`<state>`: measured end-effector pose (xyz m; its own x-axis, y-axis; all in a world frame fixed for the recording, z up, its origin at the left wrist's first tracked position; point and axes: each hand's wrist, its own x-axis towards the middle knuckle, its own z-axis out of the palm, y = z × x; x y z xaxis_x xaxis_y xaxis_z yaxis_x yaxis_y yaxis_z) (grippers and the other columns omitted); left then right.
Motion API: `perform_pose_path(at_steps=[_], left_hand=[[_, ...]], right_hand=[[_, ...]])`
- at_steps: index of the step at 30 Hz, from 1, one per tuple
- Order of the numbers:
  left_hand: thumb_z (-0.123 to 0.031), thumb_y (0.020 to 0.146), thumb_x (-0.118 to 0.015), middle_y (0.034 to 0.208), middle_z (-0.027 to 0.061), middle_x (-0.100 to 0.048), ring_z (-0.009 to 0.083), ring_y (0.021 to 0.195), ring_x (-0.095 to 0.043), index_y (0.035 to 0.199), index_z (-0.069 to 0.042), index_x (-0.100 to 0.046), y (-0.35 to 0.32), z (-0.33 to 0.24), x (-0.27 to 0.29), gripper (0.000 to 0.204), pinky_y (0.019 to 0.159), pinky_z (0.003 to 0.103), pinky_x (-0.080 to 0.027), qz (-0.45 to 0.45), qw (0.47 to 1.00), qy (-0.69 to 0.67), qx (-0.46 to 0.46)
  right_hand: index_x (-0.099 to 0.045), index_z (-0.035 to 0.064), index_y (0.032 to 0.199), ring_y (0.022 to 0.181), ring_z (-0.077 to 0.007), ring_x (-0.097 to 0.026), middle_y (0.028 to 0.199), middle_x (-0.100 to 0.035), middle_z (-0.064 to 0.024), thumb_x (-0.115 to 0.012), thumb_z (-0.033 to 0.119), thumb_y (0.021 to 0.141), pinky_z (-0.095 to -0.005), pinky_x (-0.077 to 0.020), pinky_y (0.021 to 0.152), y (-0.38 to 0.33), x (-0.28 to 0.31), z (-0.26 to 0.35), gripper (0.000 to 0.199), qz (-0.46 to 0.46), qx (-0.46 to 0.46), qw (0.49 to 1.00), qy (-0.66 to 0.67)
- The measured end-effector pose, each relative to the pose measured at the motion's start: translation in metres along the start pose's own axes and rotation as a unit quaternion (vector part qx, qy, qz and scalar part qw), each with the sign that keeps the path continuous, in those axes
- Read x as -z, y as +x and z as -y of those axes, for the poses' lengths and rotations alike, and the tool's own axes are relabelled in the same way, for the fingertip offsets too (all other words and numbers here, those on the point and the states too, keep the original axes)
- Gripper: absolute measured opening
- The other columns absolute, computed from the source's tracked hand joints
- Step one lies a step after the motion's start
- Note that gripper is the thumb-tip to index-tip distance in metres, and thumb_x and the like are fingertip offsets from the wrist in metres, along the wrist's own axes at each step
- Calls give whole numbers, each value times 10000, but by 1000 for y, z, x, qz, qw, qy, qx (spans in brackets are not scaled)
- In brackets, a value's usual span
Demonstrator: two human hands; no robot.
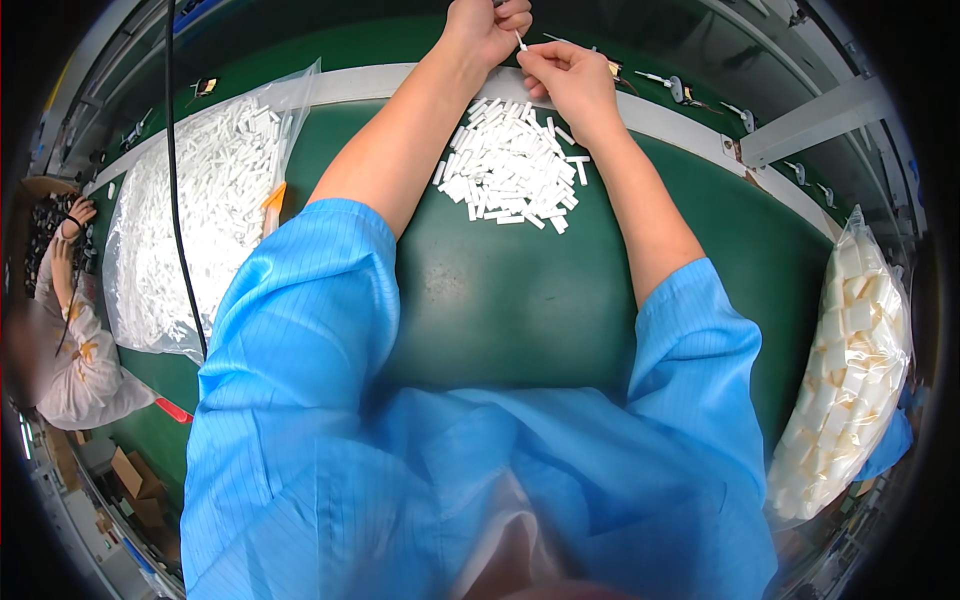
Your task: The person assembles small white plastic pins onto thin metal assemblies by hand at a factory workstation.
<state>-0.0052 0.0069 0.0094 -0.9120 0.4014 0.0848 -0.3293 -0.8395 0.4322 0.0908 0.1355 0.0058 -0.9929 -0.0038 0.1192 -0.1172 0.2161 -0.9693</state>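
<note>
Both of my hands are raised at the far edge of the green table, close together. My left hand (pixel 484 32) is closed with curled fingers, and what it grips is hidden by them and cut off at the picture's top. In a pinch between thumb and forefinger, my right hand (pixel 577 85) holds a slim white piece (pixel 521 42) that points toward the left fingers. Just below the hands lies a loose pile of short white tube-like pieces (pixel 510 165), a few strewn at its right edge.
A large clear bag (pixel 195 210) of similar white pieces lies left, with a black cable (pixel 176 200) hanging before it. At right stands a bag of cream-coloured blocks (pixel 845 370). Beyond a pale rail (pixel 680 125), small parts with wires (pixel 676 88) sit on a green strip. Another person (pixel 80 370) works at far left.
</note>
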Motion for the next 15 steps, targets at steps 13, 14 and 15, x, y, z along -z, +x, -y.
perform_pose_path(at_steps=[13,14,15], left_hand=[[-175,965,-428,920,139,-650,218,851,-638,1006,-17,-511,-13,53,-31,183,769,334,-507,-96,940,296,-137],[-175,965,-428,920,139,-650,218,851,-638,1006,-17,-511,-13,53,-30,183,769,334,-507,-97,940,296,-137],[-173,966,-425,910,139,-651,219,830,-638,995,-16,-516,-13,54,-31,184,752,331,-511,-104,938,302,-132]], right_hand=[[-696,8,919,614,-91,-614,714,-667,-38,-697,205,823,-224,-505,601,1,18,2,219,-174,104,973,-109],[-696,8,919,614,-91,-614,714,-667,-38,-697,205,823,-224,-505,601,1,18,2,219,-174,104,973,-109],[-697,12,908,612,-101,-618,706,-667,-47,-697,211,818,-233,-502,597,1,19,1,218,-177,122,968,-133]])
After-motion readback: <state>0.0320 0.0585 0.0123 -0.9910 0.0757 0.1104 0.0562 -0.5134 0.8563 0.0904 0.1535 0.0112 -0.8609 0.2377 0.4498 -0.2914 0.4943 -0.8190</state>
